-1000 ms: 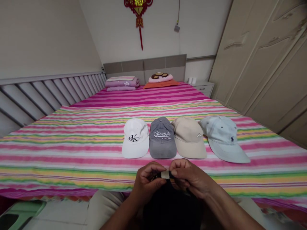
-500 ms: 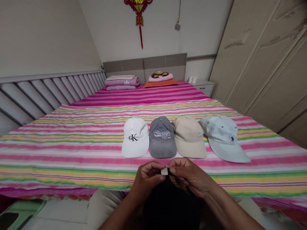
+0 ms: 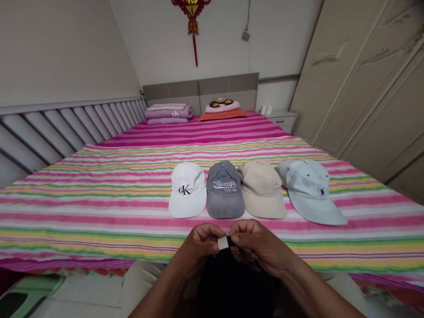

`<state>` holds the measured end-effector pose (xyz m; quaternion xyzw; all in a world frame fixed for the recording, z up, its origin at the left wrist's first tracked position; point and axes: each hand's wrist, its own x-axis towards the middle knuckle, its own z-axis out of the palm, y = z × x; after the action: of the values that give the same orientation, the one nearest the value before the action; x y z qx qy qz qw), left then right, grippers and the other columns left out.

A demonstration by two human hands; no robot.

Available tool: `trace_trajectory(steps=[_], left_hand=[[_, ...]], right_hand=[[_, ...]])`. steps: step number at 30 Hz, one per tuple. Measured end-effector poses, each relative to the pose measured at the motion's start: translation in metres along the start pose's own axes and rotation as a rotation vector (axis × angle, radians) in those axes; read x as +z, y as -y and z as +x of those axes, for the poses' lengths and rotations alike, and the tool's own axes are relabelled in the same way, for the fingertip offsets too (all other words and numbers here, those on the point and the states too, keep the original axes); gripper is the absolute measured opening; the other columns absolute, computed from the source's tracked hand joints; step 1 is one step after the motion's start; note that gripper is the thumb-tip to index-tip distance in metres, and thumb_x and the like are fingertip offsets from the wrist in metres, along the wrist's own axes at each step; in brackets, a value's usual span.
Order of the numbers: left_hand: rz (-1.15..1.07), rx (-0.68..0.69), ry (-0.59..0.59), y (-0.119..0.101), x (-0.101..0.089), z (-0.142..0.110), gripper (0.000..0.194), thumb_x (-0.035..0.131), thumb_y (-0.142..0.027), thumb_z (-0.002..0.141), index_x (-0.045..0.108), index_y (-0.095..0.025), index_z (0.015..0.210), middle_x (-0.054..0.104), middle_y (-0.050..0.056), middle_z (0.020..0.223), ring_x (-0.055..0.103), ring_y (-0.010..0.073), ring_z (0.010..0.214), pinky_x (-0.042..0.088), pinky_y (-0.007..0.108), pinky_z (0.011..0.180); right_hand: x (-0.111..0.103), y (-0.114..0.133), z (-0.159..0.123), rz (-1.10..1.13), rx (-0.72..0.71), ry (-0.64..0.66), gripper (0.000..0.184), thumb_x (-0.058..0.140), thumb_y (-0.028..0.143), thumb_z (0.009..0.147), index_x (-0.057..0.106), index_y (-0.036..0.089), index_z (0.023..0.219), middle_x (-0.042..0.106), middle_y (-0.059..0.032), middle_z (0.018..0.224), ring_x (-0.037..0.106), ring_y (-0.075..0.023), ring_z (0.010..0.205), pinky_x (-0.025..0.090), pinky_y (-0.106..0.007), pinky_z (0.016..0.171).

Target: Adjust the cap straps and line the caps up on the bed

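Close to my lap I hold a black cap (image 3: 236,287), its crown toward me. My left hand (image 3: 200,245) pinches the left side of its back strap, beside a pale tab (image 3: 223,243). My right hand (image 3: 256,245) grips the strap just right of that tab. Beyond my hands, caps sit in a row on the bed: a white cap (image 3: 187,187) with a GK-like mark, a grey cap (image 3: 225,190) lettered "Always", a beige cap (image 3: 261,190) and a pale blue cap (image 3: 309,190), its brim angled right.
A striped sheet covers the bed (image 3: 99,203). Folded purple bedding (image 3: 168,114) and an orange pillow (image 3: 221,115) lie near the headboard (image 3: 228,88). A green stool (image 3: 36,291) stands at lower left, a wardrobe (image 3: 361,79) on the right.
Both hands have shifted slightly, the left one a little down and left. More of the pale tab on the strap now shows, tilted and slightly lower. The caps in the row stay put.
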<state>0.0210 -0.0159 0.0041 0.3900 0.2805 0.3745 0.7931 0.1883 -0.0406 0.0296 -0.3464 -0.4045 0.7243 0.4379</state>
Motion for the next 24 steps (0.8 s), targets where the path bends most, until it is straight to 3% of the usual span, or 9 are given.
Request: trace_trajectory(steps=[5, 12, 15, 24], left_hand=[[0.157, -0.079, -0.055, -0.0036, 0.0016, 0.0004, 0.018, 0.075, -0.022, 0.056, 0.063, -0.012, 0.064, 0.056, -0.002, 0.053, 0.043, 0.0037, 0.046, 0.027, 0.016, 0.047], [0.117, -0.001, -0.002, -0.0053, 0.0059, 0.001, 0.018, 0.074, -0.023, 0.057, 0.06, -0.012, 0.062, 0.053, -0.002, 0.054, 0.041, 0.0045, 0.049, 0.027, 0.018, 0.05], [0.095, 0.049, -0.003, -0.0038, 0.007, 0.0007, 0.018, 0.074, -0.023, 0.056, 0.06, -0.013, 0.061, 0.053, -0.003, 0.055, 0.042, 0.0048, 0.05, 0.028, 0.018, 0.051], [0.109, 0.051, -0.029, -0.0026, 0.0041, 0.0015, 0.019, 0.075, -0.023, 0.054, 0.061, -0.013, 0.061, 0.056, -0.002, 0.056, 0.044, 0.0048, 0.049, 0.03, 0.018, 0.05]], right_hand=[[0.0027, 0.005, -0.0009, -0.063, -0.016, -0.014, 0.021, 0.07, 0.029, 0.062, 0.058, 0.012, 0.061, 0.041, 0.0081, 0.039, 0.024, -0.0018, 0.034, 0.01, -0.019, 0.035], [0.0041, 0.0072, -0.0026, -0.106, 0.024, 0.001, 0.018, 0.068, 0.027, 0.061, 0.057, 0.013, 0.059, 0.043, 0.0069, 0.041, 0.027, -0.0027, 0.036, 0.015, -0.019, 0.037], [0.0037, 0.0067, -0.0019, -0.08, 0.002, 0.0, 0.02, 0.068, 0.03, 0.063, 0.056, 0.014, 0.061, 0.039, 0.0086, 0.039, 0.023, -0.002, 0.034, 0.012, -0.018, 0.035], [0.0053, 0.0036, -0.0009, -0.082, -0.011, 0.009, 0.023, 0.069, 0.032, 0.063, 0.056, 0.013, 0.061, 0.043, 0.007, 0.042, 0.025, -0.0018, 0.035, 0.013, -0.018, 0.035]])
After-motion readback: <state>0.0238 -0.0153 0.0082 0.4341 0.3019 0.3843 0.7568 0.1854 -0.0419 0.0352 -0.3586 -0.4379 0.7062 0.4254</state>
